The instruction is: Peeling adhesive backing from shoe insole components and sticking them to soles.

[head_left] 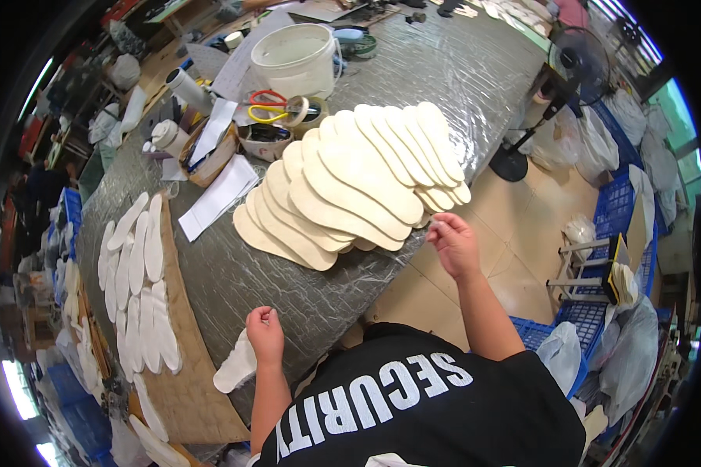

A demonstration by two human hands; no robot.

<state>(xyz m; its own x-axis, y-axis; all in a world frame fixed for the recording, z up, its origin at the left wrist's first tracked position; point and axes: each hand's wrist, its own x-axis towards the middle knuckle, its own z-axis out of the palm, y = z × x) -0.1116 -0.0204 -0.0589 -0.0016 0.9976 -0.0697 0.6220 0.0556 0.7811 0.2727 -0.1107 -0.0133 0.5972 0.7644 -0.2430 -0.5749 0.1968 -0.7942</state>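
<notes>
My left hand [265,336] is closed above the table's near edge. Right beside it lies a white insole [235,367], partly covered by the hand and wrist; I cannot tell whether the fingers grip it. My right hand [455,243] is held up past the table's right edge, thumb and fingers pinched on a small whitish bit too small to name. Just beyond those fingers, cream insoles [358,183] lie fanned out in overlapping rows across the middle of the table [444,74].
White insoles [140,288] lie on a brown board [202,397] at left. Farther back stand a white bucket [294,62], red- and yellow-handled scissors [268,106], tape rolls [308,111] and a box [210,148]. On the right are a fan [572,62] and blue crates [615,198].
</notes>
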